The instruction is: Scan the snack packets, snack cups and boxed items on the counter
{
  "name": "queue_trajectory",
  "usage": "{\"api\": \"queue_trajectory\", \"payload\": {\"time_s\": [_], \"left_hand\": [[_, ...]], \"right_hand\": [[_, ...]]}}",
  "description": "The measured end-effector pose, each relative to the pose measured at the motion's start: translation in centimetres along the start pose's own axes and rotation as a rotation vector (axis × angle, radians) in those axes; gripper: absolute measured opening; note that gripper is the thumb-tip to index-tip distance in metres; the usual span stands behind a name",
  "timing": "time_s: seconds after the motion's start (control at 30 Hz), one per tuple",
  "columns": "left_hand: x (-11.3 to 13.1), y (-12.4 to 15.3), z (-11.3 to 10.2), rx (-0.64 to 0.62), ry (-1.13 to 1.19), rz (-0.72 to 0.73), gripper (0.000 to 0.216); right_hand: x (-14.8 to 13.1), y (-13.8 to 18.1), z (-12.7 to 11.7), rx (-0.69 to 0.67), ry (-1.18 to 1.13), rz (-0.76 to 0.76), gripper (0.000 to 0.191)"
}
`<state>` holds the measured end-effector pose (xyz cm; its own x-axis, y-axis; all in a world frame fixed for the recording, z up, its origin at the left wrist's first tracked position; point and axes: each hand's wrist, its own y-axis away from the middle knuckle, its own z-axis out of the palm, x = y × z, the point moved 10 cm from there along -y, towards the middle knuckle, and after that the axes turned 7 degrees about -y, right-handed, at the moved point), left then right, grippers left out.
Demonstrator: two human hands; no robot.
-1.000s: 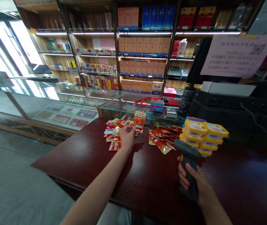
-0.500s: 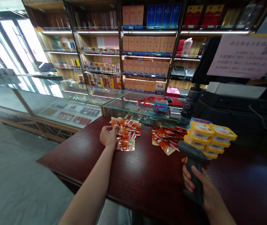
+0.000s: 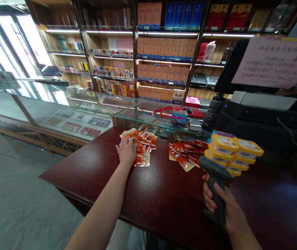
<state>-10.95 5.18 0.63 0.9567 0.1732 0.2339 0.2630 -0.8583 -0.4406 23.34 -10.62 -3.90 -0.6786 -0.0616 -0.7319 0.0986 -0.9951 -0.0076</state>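
Observation:
My left hand [image 3: 126,151] lies with its fingers spread over the left pile of orange snack packets [image 3: 144,147], touching the near-left packets. Parts of the packets under the palm are hidden. My right hand [image 3: 222,205] is wrapped round the grip of a dark barcode scanner [image 3: 214,173], held up above the counter with its head pointing left and away. A second pile of orange packets [image 3: 183,152] lies behind and left of the scanner. Right behind the scanner head stand stacked yellow plastic tubs [image 3: 223,144].
The dark red wooden counter [image 3: 158,198] meets a glass display case [image 3: 127,119] at the back. On the glass sit a small blue and pink box [image 3: 179,116] and a red lanyard [image 3: 162,111]. A monitor with a pink paper sign [image 3: 270,64] stands at right.
My left hand has opened from a pinch on a packet and now rests flatter on the left pile, slightly nearer and to the right. My right hand and the scanner stay in place.

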Motion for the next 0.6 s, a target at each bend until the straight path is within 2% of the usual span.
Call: {"api": "queue_trajectory", "payload": {"time_s": [0.07, 0.13, 0.27, 0.43, 0.6], "left_hand": [[0.6, 0.2, -0.8, 0.052, -0.006, 0.019, 0.039], [2.3, 0.6, -1.8, 0.106, 0.001, 0.097, 0.038], [8.0, 2.2, -2.5, 0.104, 0.085, 0.357, 0.034], [14.7, 3.4, -0.3, -0.070, 0.279, 0.518, 0.028], [18.5, 1.7, 2.5, -0.124, 0.341, 0.475, 0.024]], "right_hand": [[0.0, -0.1, -0.1, 0.002, 0.007, -0.006, 0.027], [0.0, -0.2, -0.2, -0.001, 0.014, -0.007, 0.028], [-0.2, -0.4, 0.1, -0.011, 0.011, -0.026, 0.028], [-0.4, -0.4, 0.4, -0.007, 0.005, -0.036, 0.028], [-0.5, -0.5, 0.5, -0.013, -0.023, -0.044, 0.028]]}}
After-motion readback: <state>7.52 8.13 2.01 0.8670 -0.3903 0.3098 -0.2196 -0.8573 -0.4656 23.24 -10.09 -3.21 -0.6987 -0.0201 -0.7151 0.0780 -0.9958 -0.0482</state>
